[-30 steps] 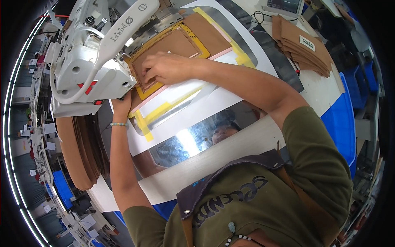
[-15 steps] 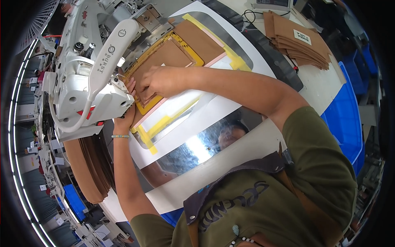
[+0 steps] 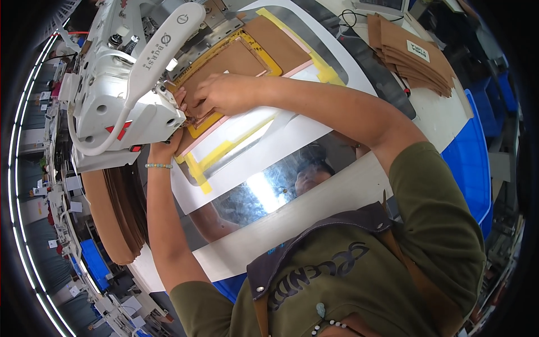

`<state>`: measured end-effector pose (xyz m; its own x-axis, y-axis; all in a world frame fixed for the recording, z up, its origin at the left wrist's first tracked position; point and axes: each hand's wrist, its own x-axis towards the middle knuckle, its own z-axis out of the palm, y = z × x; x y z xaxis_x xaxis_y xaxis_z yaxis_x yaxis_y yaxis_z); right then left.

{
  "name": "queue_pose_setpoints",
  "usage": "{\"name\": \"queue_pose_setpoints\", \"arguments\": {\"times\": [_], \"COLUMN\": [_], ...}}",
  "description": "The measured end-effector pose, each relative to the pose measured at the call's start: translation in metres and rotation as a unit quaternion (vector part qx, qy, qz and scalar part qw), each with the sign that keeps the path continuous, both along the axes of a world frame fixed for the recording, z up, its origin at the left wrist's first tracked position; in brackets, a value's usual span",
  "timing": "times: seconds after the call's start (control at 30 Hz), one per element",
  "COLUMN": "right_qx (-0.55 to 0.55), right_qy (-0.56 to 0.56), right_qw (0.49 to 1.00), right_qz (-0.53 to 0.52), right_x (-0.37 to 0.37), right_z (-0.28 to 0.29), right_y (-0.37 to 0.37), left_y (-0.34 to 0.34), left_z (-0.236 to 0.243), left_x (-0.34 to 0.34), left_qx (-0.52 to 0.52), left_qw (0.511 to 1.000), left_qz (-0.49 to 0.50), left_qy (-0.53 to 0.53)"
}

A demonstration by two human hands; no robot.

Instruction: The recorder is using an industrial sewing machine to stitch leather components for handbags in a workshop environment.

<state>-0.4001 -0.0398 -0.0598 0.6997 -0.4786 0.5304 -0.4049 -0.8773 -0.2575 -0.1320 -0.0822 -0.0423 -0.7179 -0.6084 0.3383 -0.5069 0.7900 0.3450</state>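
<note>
A brown panel [image 3: 227, 63] lies inside a yellow template frame [image 3: 273, 68] beside the white sewing machine [image 3: 126, 104]. Over the near left part of the frame, my right hand [image 3: 227, 94] has its fingers bent together and pressed down on the work; whatever sits under the fingertips is hidden. My left hand [image 3: 168, 147] reaches in under the machine head, which covers much of it. Its visible fingertips lie stretched out on the brown panel near the needle area. A thin brown strip runs along the inside of the frame.
Yellow tape [image 3: 216, 155] borders the template on a white sheet [image 3: 247, 174]. A shiny metal plate [image 3: 269, 194] sits nearer me. Brown pieces [image 3: 412, 56] are stacked at the right, near a blue bin [image 3: 469, 163]. More brown panels [image 3: 106, 216] hang at the left.
The whole view has shifted slightly, so the machine and template appear higher up. Both hands stay at the same part of the frame, with the right fingers slightly shifted.
</note>
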Motion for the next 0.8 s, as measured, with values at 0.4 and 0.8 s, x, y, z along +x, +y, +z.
{"name": "queue_pose_setpoints", "arguments": {"times": [0.4, 0.8], "right_qx": [0.027, -0.005], "right_qy": [0.007, 0.061], "right_qw": [1.0, 0.99], "right_qz": [0.007, -0.127], "right_x": [0.004, 0.009], "right_z": [0.004, 0.011], "right_y": [-0.003, -0.025], "left_y": [-0.006, -0.017], "left_z": [-0.006, -0.044], "left_x": [0.027, 0.061], "left_qx": [-0.029, 0.051], "left_qw": [0.998, 0.995], "left_qz": [-0.041, 0.084], "left_qy": [-0.034, -0.026]}}
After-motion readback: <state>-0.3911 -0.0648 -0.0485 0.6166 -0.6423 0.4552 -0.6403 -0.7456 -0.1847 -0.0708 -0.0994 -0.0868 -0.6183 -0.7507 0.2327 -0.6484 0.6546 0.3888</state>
